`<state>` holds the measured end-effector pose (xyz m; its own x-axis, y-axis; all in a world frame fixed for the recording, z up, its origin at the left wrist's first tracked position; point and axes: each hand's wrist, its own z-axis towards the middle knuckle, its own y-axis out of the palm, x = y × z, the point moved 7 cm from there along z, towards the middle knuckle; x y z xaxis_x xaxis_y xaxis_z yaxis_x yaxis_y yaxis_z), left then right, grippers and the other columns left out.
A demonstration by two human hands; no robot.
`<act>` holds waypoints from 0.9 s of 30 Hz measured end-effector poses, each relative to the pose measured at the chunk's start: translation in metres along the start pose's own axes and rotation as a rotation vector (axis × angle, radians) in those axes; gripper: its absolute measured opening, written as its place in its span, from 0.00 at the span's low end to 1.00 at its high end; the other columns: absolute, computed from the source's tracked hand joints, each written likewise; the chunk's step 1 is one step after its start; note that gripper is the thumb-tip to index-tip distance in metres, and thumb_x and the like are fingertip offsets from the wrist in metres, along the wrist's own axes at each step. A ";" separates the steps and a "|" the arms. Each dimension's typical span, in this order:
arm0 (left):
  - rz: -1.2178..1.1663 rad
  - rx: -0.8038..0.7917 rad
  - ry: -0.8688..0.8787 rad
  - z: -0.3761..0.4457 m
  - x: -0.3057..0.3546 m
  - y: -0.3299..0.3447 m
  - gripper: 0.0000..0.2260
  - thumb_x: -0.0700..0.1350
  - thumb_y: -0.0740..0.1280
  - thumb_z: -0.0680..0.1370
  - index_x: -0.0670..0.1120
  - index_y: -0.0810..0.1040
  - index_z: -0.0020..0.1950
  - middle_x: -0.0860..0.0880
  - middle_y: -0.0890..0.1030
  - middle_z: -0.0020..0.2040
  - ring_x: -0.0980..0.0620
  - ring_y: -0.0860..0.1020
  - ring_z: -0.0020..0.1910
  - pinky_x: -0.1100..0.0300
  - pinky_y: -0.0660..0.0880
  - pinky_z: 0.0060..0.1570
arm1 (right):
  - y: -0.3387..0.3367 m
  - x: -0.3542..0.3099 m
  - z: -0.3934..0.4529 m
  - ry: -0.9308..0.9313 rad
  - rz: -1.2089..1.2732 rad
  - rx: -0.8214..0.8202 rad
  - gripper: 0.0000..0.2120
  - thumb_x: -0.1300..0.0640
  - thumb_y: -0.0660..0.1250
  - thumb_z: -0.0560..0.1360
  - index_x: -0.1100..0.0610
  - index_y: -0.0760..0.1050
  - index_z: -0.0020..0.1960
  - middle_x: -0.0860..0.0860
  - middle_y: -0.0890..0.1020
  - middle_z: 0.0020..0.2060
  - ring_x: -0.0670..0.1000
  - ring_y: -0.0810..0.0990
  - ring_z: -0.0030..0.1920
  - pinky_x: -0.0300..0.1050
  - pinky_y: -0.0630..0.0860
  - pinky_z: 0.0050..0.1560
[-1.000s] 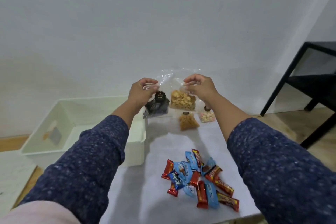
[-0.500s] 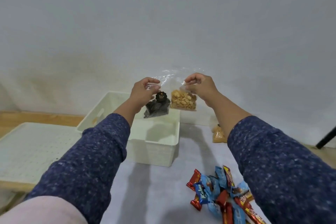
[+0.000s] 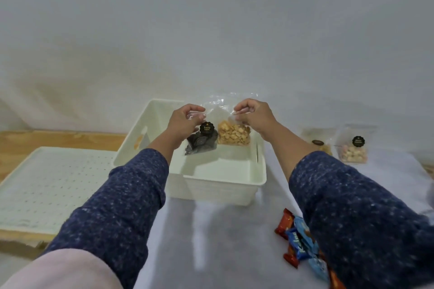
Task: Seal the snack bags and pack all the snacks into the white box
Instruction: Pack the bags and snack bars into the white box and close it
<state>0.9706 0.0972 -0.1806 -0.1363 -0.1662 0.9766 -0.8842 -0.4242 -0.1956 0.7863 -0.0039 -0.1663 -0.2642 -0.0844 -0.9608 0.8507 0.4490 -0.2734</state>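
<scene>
the biggest risk, i judge, is a bag slipping and tipping its contents: the left hand (image 3: 185,122) is pinched shut on the clear top of the dark snack bag (image 3: 201,141), the right hand (image 3: 254,116) likewise on the golden snack bag (image 3: 233,135), both hanging over the white box (image 3: 218,185), and whether the tops are sealed i cannot tell. the box is empty below, nothing barring the drop. at nine o'clock lies a perforated white lid (image 3: 47,185). at three o'clock two more clear bags (image 3: 353,148) wait, well apart. at five o'clock lies a pile of wrapped bars (image 3: 297,239), partly under the right sleeve.
</scene>
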 end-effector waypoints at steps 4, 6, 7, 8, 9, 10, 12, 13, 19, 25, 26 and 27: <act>0.005 -0.091 -0.064 0.036 -0.033 0.008 0.09 0.38 0.67 0.76 0.52 0.78 0.44 0.43 0.80 0.54 0.51 0.80 0.45 0.57 0.77 0.46 | 0.012 0.029 0.017 0.083 -0.036 0.021 0.13 0.71 0.70 0.69 0.52 0.77 0.38 0.49 0.79 0.37 0.48 0.78 0.40 0.43 0.78 0.42; 0.016 -0.137 -0.088 0.051 -0.048 0.016 0.09 0.37 0.67 0.76 0.52 0.78 0.44 0.43 0.79 0.54 0.51 0.79 0.46 0.55 0.77 0.48 | 0.016 0.043 0.024 0.131 -0.041 0.033 0.12 0.71 0.69 0.69 0.54 0.77 0.40 0.49 0.78 0.38 0.47 0.78 0.39 0.43 0.79 0.42; 0.025 -0.156 -0.098 0.059 -0.056 0.019 0.08 0.37 0.67 0.76 0.52 0.78 0.45 0.43 0.79 0.55 0.50 0.79 0.47 0.54 0.77 0.49 | 0.018 0.050 0.028 0.155 -0.034 0.043 0.11 0.72 0.69 0.70 0.56 0.77 0.41 0.50 0.78 0.38 0.47 0.78 0.38 0.42 0.79 0.41; 0.037 -0.171 -0.107 0.066 -0.063 0.022 0.08 0.38 0.67 0.76 0.51 0.78 0.45 0.43 0.79 0.56 0.49 0.80 0.49 0.54 0.78 0.50 | 0.021 0.057 0.031 0.179 -0.024 0.058 0.11 0.72 0.68 0.70 0.57 0.77 0.43 0.50 0.78 0.38 0.46 0.78 0.37 0.40 0.79 0.39; 0.051 -0.182 -0.117 0.074 -0.069 0.024 0.07 0.38 0.67 0.76 0.51 0.78 0.46 0.44 0.79 0.56 0.48 0.80 0.51 0.54 0.78 0.50 | 0.023 0.064 0.034 0.200 -0.014 0.072 0.11 0.72 0.68 0.70 0.58 0.77 0.43 0.50 0.77 0.37 0.46 0.78 0.37 0.38 0.78 0.38; 0.066 -0.195 -0.126 0.080 -0.076 0.024 0.07 0.38 0.68 0.76 0.51 0.78 0.46 0.45 0.79 0.56 0.47 0.80 0.52 0.55 0.78 0.50 | 0.027 0.071 0.037 0.219 -0.009 0.081 0.11 0.72 0.68 0.70 0.57 0.77 0.43 0.50 0.78 0.37 0.46 0.78 0.37 0.39 0.78 0.38; 0.088 -0.225 -0.138 0.093 -0.089 0.025 0.07 0.38 0.68 0.76 0.51 0.78 0.47 0.46 0.78 0.56 0.49 0.79 0.50 0.55 0.78 0.50 | 0.034 0.084 0.043 0.252 -0.019 0.086 0.11 0.71 0.68 0.70 0.55 0.77 0.41 0.49 0.79 0.38 0.46 0.78 0.38 0.40 0.79 0.39; 0.099 -0.239 -0.137 0.098 -0.094 0.025 0.06 0.38 0.68 0.76 0.50 0.78 0.48 0.47 0.78 0.56 0.51 0.79 0.48 0.55 0.78 0.51 | 0.037 0.090 0.046 0.269 -0.027 0.088 0.12 0.69 0.68 0.71 0.53 0.77 0.40 0.48 0.79 0.38 0.46 0.79 0.38 0.39 0.77 0.38; 0.092 -0.262 -0.108 0.122 -0.109 0.026 0.07 0.38 0.68 0.76 0.47 0.78 0.52 0.50 0.79 0.51 0.55 0.79 0.45 0.56 0.78 0.49 | 0.043 0.113 0.061 0.324 -0.034 0.133 0.13 0.70 0.67 0.72 0.52 0.76 0.40 0.47 0.79 0.36 0.44 0.78 0.38 0.31 0.73 0.31; 0.123 -0.232 -0.106 0.130 -0.121 0.029 0.07 0.39 0.68 0.76 0.49 0.78 0.52 0.52 0.80 0.51 0.51 0.78 0.53 0.55 0.77 0.53 | 0.038 0.128 0.069 0.345 -0.022 0.205 0.14 0.75 0.60 0.73 0.59 0.78 0.43 0.50 0.78 0.35 0.48 0.78 0.38 0.35 0.78 0.37; 0.140 -0.234 -0.101 0.131 -0.121 0.029 0.07 0.39 0.68 0.76 0.50 0.78 0.51 0.53 0.80 0.51 0.51 0.78 0.54 0.55 0.77 0.53 | 0.038 0.128 0.070 0.351 -0.033 0.209 0.15 0.75 0.60 0.73 0.58 0.78 0.43 0.50 0.78 0.36 0.48 0.78 0.38 0.35 0.78 0.37; 0.161 -0.238 -0.093 0.131 -0.121 0.030 0.07 0.40 0.68 0.76 0.51 0.78 0.51 0.53 0.80 0.52 0.51 0.79 0.54 0.55 0.76 0.54 | 0.037 0.128 0.071 0.357 -0.052 0.209 0.14 0.74 0.60 0.74 0.59 0.79 0.45 0.50 0.77 0.36 0.48 0.78 0.38 0.35 0.77 0.37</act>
<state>1.0193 -0.0117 -0.3162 -0.2514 -0.2994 0.9204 -0.9360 -0.1669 -0.3099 0.8163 -0.0609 -0.3028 -0.4193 0.2277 -0.8788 0.8962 0.2586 -0.3605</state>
